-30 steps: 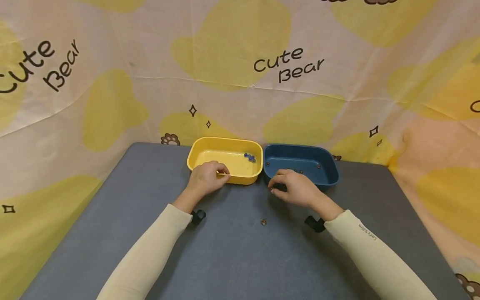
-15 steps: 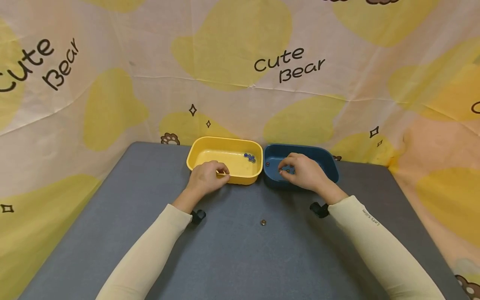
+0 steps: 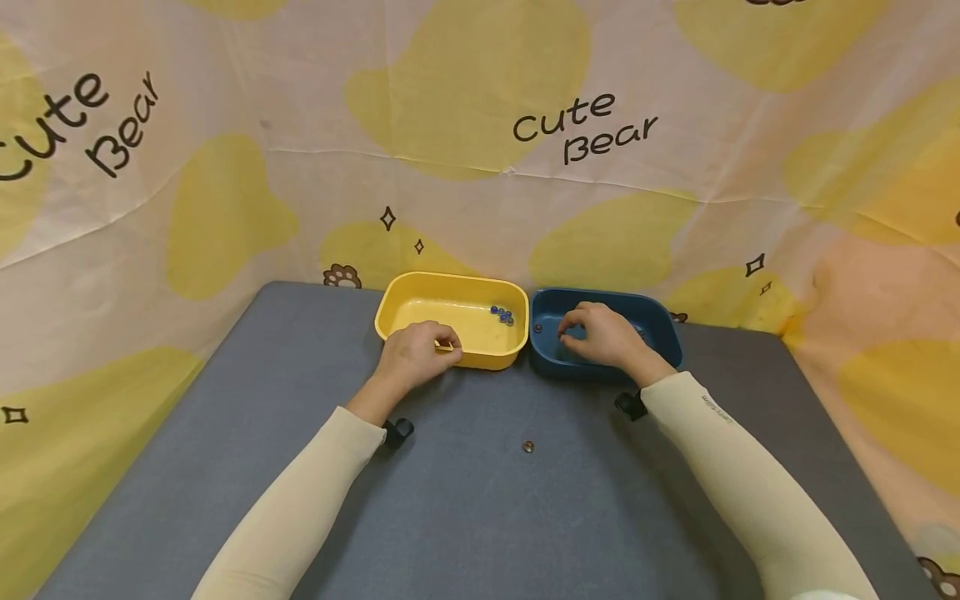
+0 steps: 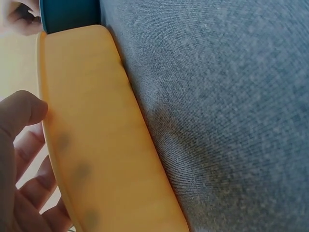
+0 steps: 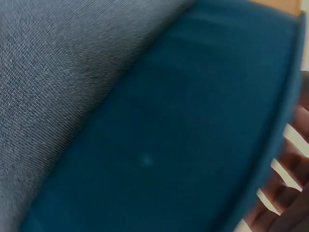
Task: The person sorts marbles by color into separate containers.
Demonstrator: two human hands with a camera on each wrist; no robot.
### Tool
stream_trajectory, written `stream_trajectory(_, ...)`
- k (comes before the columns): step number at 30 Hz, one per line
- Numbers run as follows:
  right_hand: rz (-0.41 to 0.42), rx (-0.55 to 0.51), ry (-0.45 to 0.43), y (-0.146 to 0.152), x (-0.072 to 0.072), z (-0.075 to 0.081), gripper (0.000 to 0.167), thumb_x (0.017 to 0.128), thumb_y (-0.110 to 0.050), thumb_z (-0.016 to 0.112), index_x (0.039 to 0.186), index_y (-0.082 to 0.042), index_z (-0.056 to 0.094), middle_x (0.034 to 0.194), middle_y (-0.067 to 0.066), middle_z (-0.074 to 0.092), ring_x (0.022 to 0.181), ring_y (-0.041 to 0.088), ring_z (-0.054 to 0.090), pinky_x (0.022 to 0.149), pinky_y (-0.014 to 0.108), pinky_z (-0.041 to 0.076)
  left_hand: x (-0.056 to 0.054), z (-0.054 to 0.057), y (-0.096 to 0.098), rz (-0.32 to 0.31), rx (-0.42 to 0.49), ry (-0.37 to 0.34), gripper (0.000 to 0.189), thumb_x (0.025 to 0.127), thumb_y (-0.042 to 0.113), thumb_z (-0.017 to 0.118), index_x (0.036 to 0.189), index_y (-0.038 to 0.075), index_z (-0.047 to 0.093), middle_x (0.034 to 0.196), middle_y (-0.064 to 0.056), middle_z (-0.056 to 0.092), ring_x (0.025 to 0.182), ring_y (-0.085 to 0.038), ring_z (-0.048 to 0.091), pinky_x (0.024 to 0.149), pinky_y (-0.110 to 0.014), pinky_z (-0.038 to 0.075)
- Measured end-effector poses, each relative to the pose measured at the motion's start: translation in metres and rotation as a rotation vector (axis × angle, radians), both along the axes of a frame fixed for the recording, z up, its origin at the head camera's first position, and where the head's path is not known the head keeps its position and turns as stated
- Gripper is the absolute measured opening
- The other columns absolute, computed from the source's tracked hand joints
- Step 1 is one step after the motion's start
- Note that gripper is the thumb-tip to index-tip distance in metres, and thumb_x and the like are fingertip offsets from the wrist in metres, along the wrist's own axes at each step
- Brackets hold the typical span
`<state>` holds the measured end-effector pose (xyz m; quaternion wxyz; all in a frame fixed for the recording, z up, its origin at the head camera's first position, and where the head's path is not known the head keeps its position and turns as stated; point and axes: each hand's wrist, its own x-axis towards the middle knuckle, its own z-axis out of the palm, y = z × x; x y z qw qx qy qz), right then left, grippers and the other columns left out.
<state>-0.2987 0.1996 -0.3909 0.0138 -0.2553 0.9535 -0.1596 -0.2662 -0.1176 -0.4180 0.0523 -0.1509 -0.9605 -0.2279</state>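
Observation:
My left hand (image 3: 417, 354) grips the near rim of the yellow bin (image 3: 397, 292). In the left wrist view its thumb (image 4: 29, 108) lies at the rim, with the other fingers behind the translucent wall. My right hand (image 3: 603, 333) hangs over the blue bin (image 3: 667, 333), thumb and index finger bent towards each other. Whether something small sits between those tips is too small to tell. In the right wrist view, the bin's wall (image 5: 145, 111) partly hides the fingers. Several small blue beads (image 3: 502, 315) lie in the yellow bin. A brownish bead (image 3: 537, 328) shows in the blue bin.
The bins stand side by side at the back of the grey table (image 3: 465, 517). One brownish bead (image 3: 528, 447) lies on the table in front of them. A patterned cloth (image 3: 465, 100) hangs close behind the bins.
My right hand has moved from the blue bin's near left edge to over its inside, its thumb and index tips now closer together. My left hand keeps its grip on the yellow bin.

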Motion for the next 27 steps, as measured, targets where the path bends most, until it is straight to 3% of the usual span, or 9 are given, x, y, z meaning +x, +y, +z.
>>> stream_trajectory(12,-0.041,0.099,-0.006,-0.003,-0.02,-0.026,0.012,0.087,-0.023,0.069,0.097,-0.018,0.074,0.098,0.006,0.062,0.09,0.027,0.053,0.076,0.043,0.048,0.001,-0.001,0.001,0.007,-0.007,0.001,0.008,0.082,0.035,0.066,0.081,0.028,0.07,0.085,0.007,0.066,0.073,-0.011,0.057,0.065,-0.029,0.045)
stream_trajectory(27,-0.033,0.141,-0.007,-0.004,-0.027,-0.036,0.013,0.085,-0.024,0.072,0.097,-0.02,0.074,0.097,0.007,0.059,0.085,0.026,0.046,0.071,0.041,0.044,0.003,0.0,0.001,0.019,-0.013,-0.004,0.009,0.082,0.035,0.064,0.081,0.029,0.07,0.086,0.007,0.065,0.075,-0.011,0.058,0.066,-0.03,0.046)
